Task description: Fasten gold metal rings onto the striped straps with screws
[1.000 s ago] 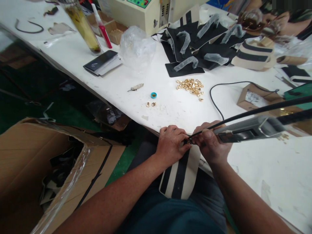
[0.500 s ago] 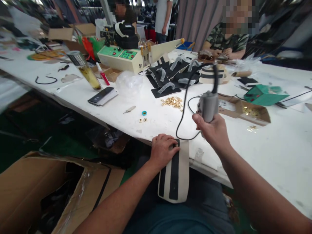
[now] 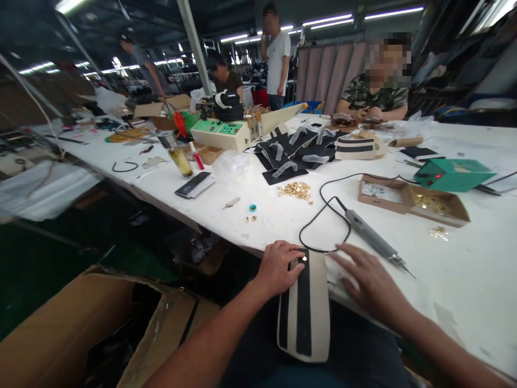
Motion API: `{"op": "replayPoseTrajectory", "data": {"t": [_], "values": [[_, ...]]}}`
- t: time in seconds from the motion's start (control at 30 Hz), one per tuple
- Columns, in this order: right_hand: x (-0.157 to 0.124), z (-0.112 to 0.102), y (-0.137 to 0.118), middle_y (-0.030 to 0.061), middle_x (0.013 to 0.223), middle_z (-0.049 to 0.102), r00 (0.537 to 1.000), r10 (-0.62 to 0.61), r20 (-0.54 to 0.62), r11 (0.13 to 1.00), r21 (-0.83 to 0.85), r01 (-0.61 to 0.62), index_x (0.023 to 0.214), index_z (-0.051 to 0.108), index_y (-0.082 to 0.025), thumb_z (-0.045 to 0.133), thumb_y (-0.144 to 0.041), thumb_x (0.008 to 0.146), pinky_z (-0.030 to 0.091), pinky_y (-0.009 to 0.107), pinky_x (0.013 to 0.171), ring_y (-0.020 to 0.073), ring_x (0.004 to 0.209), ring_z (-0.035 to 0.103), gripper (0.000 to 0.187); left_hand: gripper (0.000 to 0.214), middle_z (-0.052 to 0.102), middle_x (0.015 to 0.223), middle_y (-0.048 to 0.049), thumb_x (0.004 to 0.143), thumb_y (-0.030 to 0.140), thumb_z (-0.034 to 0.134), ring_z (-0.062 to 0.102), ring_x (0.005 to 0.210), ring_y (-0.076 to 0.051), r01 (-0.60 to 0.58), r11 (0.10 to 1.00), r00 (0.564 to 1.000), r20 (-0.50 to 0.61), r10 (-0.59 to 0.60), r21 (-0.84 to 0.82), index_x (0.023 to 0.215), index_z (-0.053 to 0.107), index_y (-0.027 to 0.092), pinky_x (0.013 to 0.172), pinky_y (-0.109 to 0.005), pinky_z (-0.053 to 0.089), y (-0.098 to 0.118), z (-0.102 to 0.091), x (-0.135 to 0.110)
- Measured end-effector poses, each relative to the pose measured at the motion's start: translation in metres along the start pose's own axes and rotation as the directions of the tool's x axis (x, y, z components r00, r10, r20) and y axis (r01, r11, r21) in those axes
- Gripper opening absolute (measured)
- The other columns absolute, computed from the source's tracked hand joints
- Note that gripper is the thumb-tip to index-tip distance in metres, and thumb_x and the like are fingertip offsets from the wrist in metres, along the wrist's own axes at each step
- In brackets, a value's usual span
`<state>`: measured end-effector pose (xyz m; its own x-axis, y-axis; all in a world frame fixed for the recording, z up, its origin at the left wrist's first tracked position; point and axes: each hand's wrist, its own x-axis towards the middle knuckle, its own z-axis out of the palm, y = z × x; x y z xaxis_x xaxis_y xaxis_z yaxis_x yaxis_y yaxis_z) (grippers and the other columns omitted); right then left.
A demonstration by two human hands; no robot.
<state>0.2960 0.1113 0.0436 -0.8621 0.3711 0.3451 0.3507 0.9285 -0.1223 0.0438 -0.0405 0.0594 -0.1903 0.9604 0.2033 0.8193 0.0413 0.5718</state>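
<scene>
The left hand (image 3: 280, 269) has fingers and thumb curled onto one striped panel (image 3: 321, 312) at the white table's (image 3: 428, 256) edge, the right hand (image 3: 369, 277)'s loosely spread near one electric screwdriver (image 3: 374, 236), and two gold fittings (image 3: 247, 219) sit by one turquoise cap (image 3: 252, 207).

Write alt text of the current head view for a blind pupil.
A person's left hand holds a striped panel at the edge of a white table, the open right hand beside it. A corded grey tool and gold fittings lie nearby.
</scene>
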Motion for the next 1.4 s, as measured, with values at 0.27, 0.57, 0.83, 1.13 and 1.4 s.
{"op": "replayPoseTrajectory", "data": {"t": [0.27, 0.57, 0.83, 1.13, 1.4], "values": [[0.02, 0.009, -0.069, 0.0074, 0.134, 0.074, 0.94, -0.339, -0.039, 0.92, 0.197, 0.34, 0.123, 0.074, -0.033, 0.057, -0.019, 0.098, 0.057, 0.054, 0.099, 0.0334, 0.128, 0.066, 0.033, 0.025, 0.079, 0.126, -0.0068, 0.096, 0.031, 0.063, 0.065, 0.126, -0.026, 0.021, 0.947, 0.996, -0.072, -0.046, -0.321, 0.111, 0.082, 0.022, 0.116, -0.046, 0.044, -0.008, -0.009, -0.011], [0.095, -0.034, -0.116, 0.0003, 0.081, 0.077, 0.989, 0.137, 0.05, 0.692, 0.71, -0.131, 0.088, 0.075, -0.025, 0.063, -0.041, 0.101, 0.057, 0.028, 0.061, 0.0211, 0.071, 0.073, 0.024, 0.088, 0.08, 0.115, -0.0145, 0.077, 0.097, 0.049, 0.07, 0.121, -0.04, 0.038, -0.237, 0.761, 0.182, -0.623, -0.971, 0.108, 0.081, 0.022, 0.107, -0.056, 0.054, -0.002, -0.063, -0.081], [0.2, 0.043, -0.118, 0.001, 0.081, 0.076, 0.899, 0.093, 0.428, 0.663, 0.647, -0.376, 0.105, 0.079, -0.021, 0.063, -0.057, 0.096, 0.054, 0.029, 0.068, 0.019, 0.07, 0.071, 0.04, 0.045, 0.082, 0.112, -0.0098, 0.076, 0.05, 0.089, 0.07, 0.126, -0.034, 0.052, -0.208, 0.27, 0.214, -0.939, -0.977, 0.108, 0.077, 0.021, 0.115, -0.05, 0.05, -0.038, -0.034, -0.119], [0.269, 0.112, -0.114, 0.005, 0.086, 0.077, 0.919, 0.307, 0.248, 0.83, 0.403, -0.386, 0.091, 0.08, -0.024, 0.072, -0.042, 0.085, 0.048, 0.034, 0.075, 0.0225, 0.078, 0.068, 0.02, 0.058, 0.082, 0.116, -0.0101, 0.082, 0.063, 0.081, 0.073, 0.118, -0.033, 0.152, -0.031, 0.417, 0.093, -0.904, -0.988, 0.118, 0.079, 0.018, 0.109, -0.043, 0.054, -0.044, -0.023, -0.118], [0.254, 0.091, -0.105, 0.0052, 0.081, 0.078, 0.906, 0.302, 0.296, 0.677, 0.603, -0.422, 0.093, 0.079, -0.019, 0.066, -0.043, 0.092, 0.056, 0.033, 0.071, 0.0209, 0.073, 0.072, 0.027, 0.057, 0.081, 0.118, -0.0085, 0.091, 0.065, 0.07, 0.074, 0.112, -0.032, 0.288, 0.213, 0.482, -0.051, -0.875, -0.934, 0.123, 0.078, 0.018, 0.101, -0.037, 0.055, -0.044, -0.025, -0.108]]}}
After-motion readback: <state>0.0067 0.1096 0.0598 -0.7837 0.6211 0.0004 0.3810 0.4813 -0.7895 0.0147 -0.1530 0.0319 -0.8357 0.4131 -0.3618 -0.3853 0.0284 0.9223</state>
